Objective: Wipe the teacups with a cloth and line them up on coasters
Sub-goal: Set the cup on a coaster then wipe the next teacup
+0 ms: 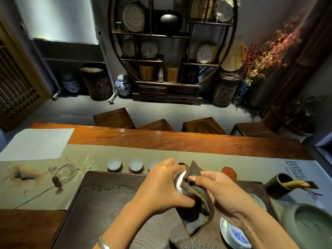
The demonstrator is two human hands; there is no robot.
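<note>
— While the bench [179, 139] carries three cups [114, 163] on coasters, where's the fourth?

— Above the tray [107, 194]; left hand [161, 186] grips the cup [179, 184], right hand [215, 191] pinches the cloth [199, 200].

— Risk?

— Smooth glaze may slip and chip.

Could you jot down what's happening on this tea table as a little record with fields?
Left hand: holds a white teacup
Right hand: pinches a dark cloth against the cup
Cups on coasters: three, third partly hidden
Free coaster: red, right of the hands
Tray: dark, beneath the hands
</note>
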